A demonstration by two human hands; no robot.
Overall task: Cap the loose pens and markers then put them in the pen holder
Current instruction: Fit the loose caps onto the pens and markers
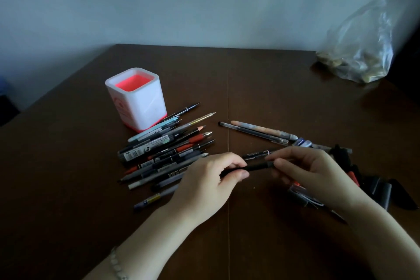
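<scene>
A black pen (256, 167) is held level just above the dark table, between both hands. My left hand (209, 182) grips its left part. My right hand (304, 170) pinches its right end, where a cap seems to sit; the joint is hidden by my fingers. A white square pen holder (138, 102) with a pink inside stands at the back left, with nothing visible in it. A heap of several pens and markers (168, 150) lies between the holder and my left hand. Loose caps and pens (354, 175) lie under and right of my right hand.
Two pens (261, 133) lie side by side behind my hands. A clear plastic bag (361, 52) with small brownish pieces sits at the table's back right corner. The table's left edge (56, 88) runs diagonally behind the holder.
</scene>
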